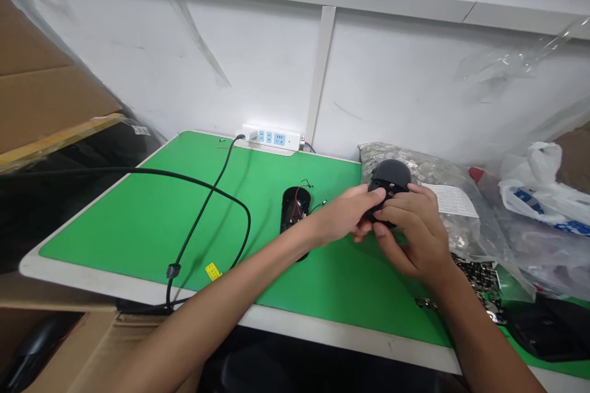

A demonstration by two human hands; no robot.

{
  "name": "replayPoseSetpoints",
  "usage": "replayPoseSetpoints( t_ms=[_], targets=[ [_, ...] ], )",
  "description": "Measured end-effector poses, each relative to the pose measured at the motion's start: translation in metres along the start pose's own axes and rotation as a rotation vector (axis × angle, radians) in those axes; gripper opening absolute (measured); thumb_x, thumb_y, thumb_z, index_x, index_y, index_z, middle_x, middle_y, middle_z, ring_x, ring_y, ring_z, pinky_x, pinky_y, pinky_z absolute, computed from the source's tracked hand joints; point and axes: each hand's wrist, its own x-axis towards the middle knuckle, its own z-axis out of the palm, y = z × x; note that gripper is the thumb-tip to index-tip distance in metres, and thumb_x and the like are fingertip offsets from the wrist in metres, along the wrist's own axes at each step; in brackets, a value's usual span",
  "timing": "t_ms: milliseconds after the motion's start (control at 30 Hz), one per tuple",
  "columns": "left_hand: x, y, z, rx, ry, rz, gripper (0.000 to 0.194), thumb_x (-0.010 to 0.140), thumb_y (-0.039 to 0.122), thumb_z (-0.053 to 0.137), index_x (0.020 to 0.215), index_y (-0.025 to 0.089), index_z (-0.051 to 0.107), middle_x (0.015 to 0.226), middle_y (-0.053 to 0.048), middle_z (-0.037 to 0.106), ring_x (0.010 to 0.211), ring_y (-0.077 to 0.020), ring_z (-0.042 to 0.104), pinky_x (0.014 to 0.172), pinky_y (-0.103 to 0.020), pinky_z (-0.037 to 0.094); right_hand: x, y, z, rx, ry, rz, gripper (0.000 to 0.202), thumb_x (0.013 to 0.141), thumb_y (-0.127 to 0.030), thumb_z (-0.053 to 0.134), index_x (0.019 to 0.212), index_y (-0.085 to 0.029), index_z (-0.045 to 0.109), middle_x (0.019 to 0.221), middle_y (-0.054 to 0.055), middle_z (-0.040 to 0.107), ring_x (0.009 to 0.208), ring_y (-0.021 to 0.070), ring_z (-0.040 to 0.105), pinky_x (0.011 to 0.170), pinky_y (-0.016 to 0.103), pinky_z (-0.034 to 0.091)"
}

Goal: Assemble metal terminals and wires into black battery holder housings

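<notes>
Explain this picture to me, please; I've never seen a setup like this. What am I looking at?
There is no machine: a person works with two bare hands, and the single picture comes from a camera worn on their head, looking forward and down. The left hand and right hand hold a dark, rounded casing between them; the fingers cover much of it.

On the green-topped table lies an open black shell. A white power strip sits at the far edge, and a black cable runs from its plug toward the near edge. To the right are a clear bag of shiny pieces, loose metal parts and flat black pieces. I can't tell exactly what the small parts are.
</notes>
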Motion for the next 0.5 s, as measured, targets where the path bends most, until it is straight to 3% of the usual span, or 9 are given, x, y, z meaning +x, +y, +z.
replayPoseSetpoints(
  t_ms=[133,300,500],
  targets=[
    [0.0003,-0.0029,0.0023,-0.057,0.002,0.001,0.032,0.108,0.047,0.045,0.088,0.023,0.041,0.053,0.009,0.042,0.041,-0.0066,0.033,0.042,-0.017,0.034,-0.0030,0.0023,0.0039,0.030,0.046,0.004,0.030,0.088,-0.012,0.063,0.111,-0.029,0.059,0.093,0.002,0.074,0.088,0.0250,0.070,0.109,0.057,0.046],
    [0.0019,-0.0035,0.0001,-0.088,0.004,-0.011,0.028,0.108,0.045,0.046,0.091,0.024,0.039,0.052,0.009,0.042,0.041,-0.0067,0.031,0.042,-0.017,0.034,-0.0082,0.0089,0.0074,0.105,0.088,0.088,0.044,0.087,-0.020,0.070,0.127,-0.027,0.055,0.099,0.005,0.075,0.091,0.0261,0.073,0.111,0.061,0.047],
    [0.0026,-0.0027,-0.0014,-0.045,0.033,-0.014,0.028,0.108,0.045,0.043,0.090,0.024,0.039,0.051,0.010,0.040,0.040,-0.0071,0.032,0.043,-0.018,0.034,-0.0019,0.0084,0.0030,0.067,0.027,0.010,0.026,0.087,-0.013,0.068,0.107,-0.029,0.062,0.092,0.001,0.078,0.090,0.0248,0.074,0.108,0.056,0.049]
  ],
)
